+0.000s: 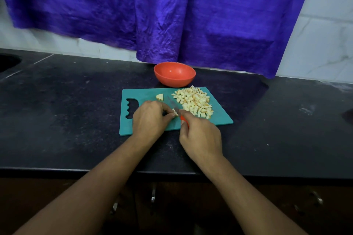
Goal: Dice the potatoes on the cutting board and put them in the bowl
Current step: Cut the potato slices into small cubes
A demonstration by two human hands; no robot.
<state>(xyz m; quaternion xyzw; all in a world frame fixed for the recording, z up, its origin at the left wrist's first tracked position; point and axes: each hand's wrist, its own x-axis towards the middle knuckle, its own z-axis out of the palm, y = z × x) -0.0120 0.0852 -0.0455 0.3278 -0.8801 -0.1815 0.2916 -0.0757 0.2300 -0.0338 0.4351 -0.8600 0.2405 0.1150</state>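
Note:
A teal cutting board (219, 118) lies on the black counter. A heap of diced potato (193, 101) covers its right half. One uncut potato wedge (160, 97) lies near the board's far edge. My left hand (150, 118) pinches a small potato piece (175, 112) against the board. My right hand (200, 135) grips a knife with a red handle (183, 119); its blade (172, 104) crosses that piece. An orange bowl (174, 73) stands just behind the board, and I see nothing inside it.
The black counter (66, 110) stretches to both sides. A purple cloth (172, 15) hangs over the tiled wall right behind the bowl. A dark sink opening (7, 63) sits at the far left. Cabinet handles (152, 194) show below the counter's front edge.

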